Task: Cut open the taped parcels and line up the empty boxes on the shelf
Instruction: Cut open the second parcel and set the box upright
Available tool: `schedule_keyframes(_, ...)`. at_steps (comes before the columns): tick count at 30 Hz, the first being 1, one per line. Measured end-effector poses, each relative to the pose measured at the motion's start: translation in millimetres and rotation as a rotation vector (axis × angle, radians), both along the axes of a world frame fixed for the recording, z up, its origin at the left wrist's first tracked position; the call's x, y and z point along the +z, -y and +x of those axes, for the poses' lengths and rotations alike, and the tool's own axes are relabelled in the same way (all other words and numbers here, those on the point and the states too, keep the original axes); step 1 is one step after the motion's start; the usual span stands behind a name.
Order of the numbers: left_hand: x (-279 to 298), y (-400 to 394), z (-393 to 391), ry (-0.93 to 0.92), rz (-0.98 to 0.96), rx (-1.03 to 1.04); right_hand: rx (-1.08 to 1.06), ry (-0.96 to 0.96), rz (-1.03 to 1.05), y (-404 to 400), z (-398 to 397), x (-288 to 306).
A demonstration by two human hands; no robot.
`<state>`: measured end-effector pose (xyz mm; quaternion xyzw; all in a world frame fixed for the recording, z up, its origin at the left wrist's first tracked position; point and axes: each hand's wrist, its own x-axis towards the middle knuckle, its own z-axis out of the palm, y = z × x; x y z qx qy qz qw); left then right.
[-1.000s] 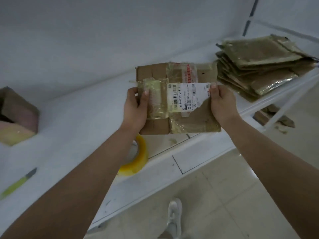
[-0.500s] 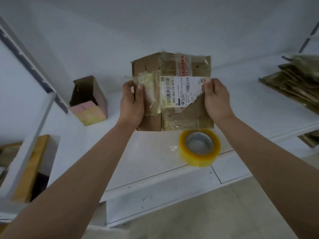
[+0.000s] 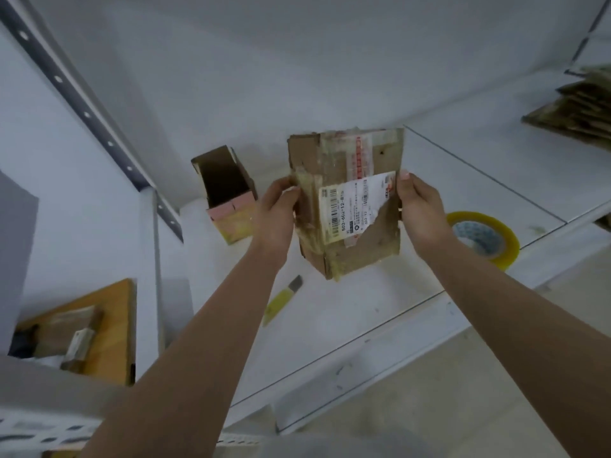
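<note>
I hold a brown cardboard box (image 3: 357,246) with old tape and a torn white shipping label above the white shelf (image 3: 380,292). My left hand (image 3: 276,213) grips its left edge and my right hand (image 3: 420,206) grips its right edge. An empty open box (image 3: 228,193) with a pink and yellow flap stands on the shelf to the left, close to the back wall. A yellow utility knife (image 3: 282,300) lies on the shelf below the held box, between my forearms.
A roll of yellow tape (image 3: 486,238) lies on the shelf at the right. A stack of flattened cardboard (image 3: 575,107) sits at the far right. A metal shelf upright (image 3: 86,110) runs along the left, with a wooden crate (image 3: 99,325) of parcels below it.
My view has swung left along the shelf while both hands carry the box leftward. The open box now stands right beside the held one, and the knife has come back into view.
</note>
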<state>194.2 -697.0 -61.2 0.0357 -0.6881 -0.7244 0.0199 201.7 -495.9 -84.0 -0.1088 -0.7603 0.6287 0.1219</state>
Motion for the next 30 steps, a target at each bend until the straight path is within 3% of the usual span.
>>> schedule_keyframes(10,-26,4,14,0.182,0.074,-0.171,-0.139,0.09,-0.262,2,22,-6)
schedule_keyframes(17,-34,-1,13,0.296,0.342,-0.278,-0.076,0.009,-0.187,-5,28,-4)
schedule_keyframes(24,-32,0,-4,0.222,0.24,-0.373,0.121,-0.023,-0.337,3,36,-2)
schedule_keyframes(30,-37,-3,-7,0.005,0.334,-0.419,0.217,-0.07,-0.372,-1,46,-1)
